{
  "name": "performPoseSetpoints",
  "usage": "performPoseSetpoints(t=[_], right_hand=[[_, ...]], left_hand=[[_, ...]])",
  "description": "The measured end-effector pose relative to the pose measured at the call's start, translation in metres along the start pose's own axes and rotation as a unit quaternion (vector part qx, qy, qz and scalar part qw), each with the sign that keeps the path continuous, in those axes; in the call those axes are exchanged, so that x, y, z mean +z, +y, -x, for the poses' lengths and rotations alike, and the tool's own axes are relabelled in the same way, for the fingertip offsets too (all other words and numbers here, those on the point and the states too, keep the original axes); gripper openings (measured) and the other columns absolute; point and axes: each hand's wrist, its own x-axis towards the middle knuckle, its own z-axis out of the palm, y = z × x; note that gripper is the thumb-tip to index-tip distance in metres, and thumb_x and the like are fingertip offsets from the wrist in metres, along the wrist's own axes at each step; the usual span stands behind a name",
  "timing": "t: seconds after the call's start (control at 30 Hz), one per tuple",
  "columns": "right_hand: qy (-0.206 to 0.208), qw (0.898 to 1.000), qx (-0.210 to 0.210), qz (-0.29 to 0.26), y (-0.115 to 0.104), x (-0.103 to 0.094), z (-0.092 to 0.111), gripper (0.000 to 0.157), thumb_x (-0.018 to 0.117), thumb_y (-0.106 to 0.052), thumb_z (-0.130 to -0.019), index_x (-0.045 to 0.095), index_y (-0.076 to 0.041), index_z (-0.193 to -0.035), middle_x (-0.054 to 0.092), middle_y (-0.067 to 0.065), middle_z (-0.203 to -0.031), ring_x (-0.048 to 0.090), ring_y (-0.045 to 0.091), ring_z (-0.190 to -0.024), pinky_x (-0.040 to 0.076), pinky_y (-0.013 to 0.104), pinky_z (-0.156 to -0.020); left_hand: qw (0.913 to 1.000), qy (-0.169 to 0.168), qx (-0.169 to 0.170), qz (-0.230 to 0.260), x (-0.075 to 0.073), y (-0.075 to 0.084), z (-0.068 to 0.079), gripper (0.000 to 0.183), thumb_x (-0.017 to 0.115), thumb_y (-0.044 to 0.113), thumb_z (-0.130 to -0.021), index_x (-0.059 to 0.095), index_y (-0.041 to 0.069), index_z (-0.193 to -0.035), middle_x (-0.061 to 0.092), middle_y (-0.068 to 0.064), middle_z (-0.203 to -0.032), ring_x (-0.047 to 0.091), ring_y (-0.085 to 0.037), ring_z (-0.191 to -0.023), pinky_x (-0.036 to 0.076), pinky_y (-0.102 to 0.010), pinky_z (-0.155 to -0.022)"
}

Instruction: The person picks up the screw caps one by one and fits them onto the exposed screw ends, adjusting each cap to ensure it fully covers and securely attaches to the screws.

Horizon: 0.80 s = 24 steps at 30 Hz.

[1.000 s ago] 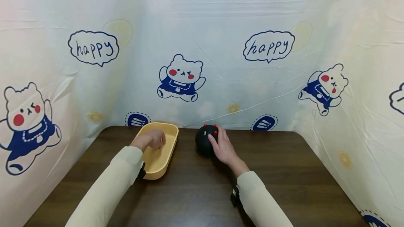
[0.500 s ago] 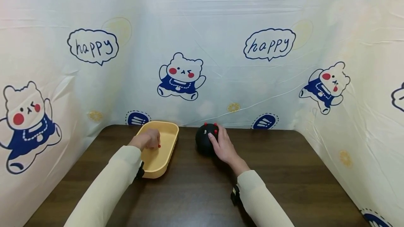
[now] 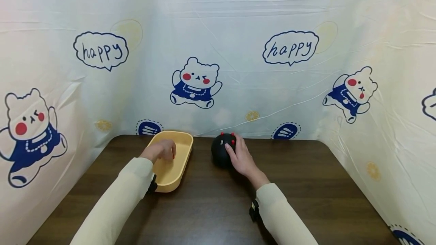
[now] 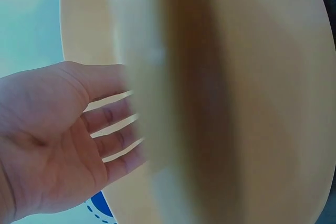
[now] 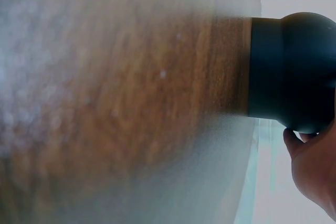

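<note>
In the head view my left hand (image 3: 164,150) reaches down inside a yellow plastic basket (image 3: 185,158). A small red ball (image 3: 174,157) shows at its fingertips and seems pinched there. From the left wrist, the basket wall hides the fingertips of my left hand (image 4: 63,135). My right hand (image 3: 243,160) grips the right side of a black sphere (image 3: 220,155), thumb on the near face and fingers round the far side. Several red knobs (image 3: 233,142) and a small pale piece stick out of its top. The right wrist view shows a black cylindrical base (image 5: 266,68) under the sphere.
The dark wooden table (image 3: 204,207) has rounded far corners. Behind and beside it hangs a pale curtain (image 3: 231,18) printed with bears. Dark straps are worn at both wrists. The basket stands left of the sphere, with a strip of table between them.
My left hand shifts slightly left, then back right inside the basket, and the red ball at its fingertips moves with it. My right hand and the black sphere stay in place.
</note>
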Motion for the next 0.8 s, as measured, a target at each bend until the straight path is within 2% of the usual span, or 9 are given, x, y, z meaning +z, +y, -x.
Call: performPoseSetpoints(t=[0.2, 0.37, 0.47, 0.6, 0.8], right_hand=[[-0.007, 1.000, 0.014, 0.003, 0.000, -0.001, 0.000, 0.068, 0.040, -0.053, -0.108, 0.025, -0.011, -0.159, 0.034, 0.016, -0.158, 0.040, 0.033, -0.142, 0.037, 0.057, -0.114], [-0.007, 1.000, 0.014, 0.007, 0.000, -0.001, 0.000, 0.068, 0.040, -0.053, -0.108, 0.025, -0.011, -0.159, 0.034, 0.016, -0.159, 0.039, 0.033, -0.143, 0.037, 0.057, -0.114], [-0.007, 1.000, 0.015, 0.009, 0.000, 0.000, 0.000, 0.068, 0.039, -0.053, -0.108, 0.025, -0.011, -0.159, 0.034, 0.016, -0.159, 0.039, 0.032, -0.143, 0.037, 0.057, -0.114], [-0.008, 1.000, 0.015, 0.008, -0.001, -0.001, 0.000, 0.069, 0.040, -0.053, -0.108, 0.024, -0.010, -0.159, 0.034, 0.016, -0.158, 0.040, 0.033, -0.142, 0.038, 0.057, -0.113], [-0.011, 1.000, 0.017, 0.007, 0.000, -0.001, -0.001, 0.070, 0.039, -0.054, -0.107, 0.023, -0.010, -0.160, 0.033, 0.016, -0.160, 0.039, 0.032, -0.143, 0.038, 0.058, -0.113]], left_hand=[[0.9998, -0.009, 0.000, 0.018, 0.003, 0.004, -0.006, 0.005, 0.074, 0.007, -0.089, 0.070, 0.007, -0.092, 0.063, -0.005, -0.085, 0.057, -0.019, -0.078, 0.049, -0.032, -0.067], [0.9996, -0.012, 0.006, 0.024, 0.008, 0.010, -0.011, 0.004, 0.071, 0.006, -0.090, 0.070, 0.004, -0.093, 0.062, -0.005, -0.083, 0.056, -0.019, -0.076, 0.045, -0.029, -0.065], [0.9993, -0.014, 0.024, 0.025, 0.009, 0.011, -0.014, 0.004, 0.069, 0.006, -0.091, 0.071, 0.004, -0.093, 0.062, -0.005, -0.083, 0.057, -0.019, -0.078, 0.045, -0.028, -0.066], [0.9940, -0.036, 0.050, 0.091, 0.009, 0.010, -0.015, 0.008, 0.066, 0.007, -0.094, 0.072, 0.003, -0.096, 0.066, -0.009, -0.088, 0.060, -0.023, -0.081, 0.048, -0.029, -0.069], [0.9698, -0.081, 0.069, 0.219, 0.007, 0.002, -0.017, 0.014, 0.060, 0.004, -0.095, 0.071, -0.001, -0.103, 0.064, -0.009, -0.088, 0.058, -0.021, -0.079, 0.051, -0.032, -0.072]])
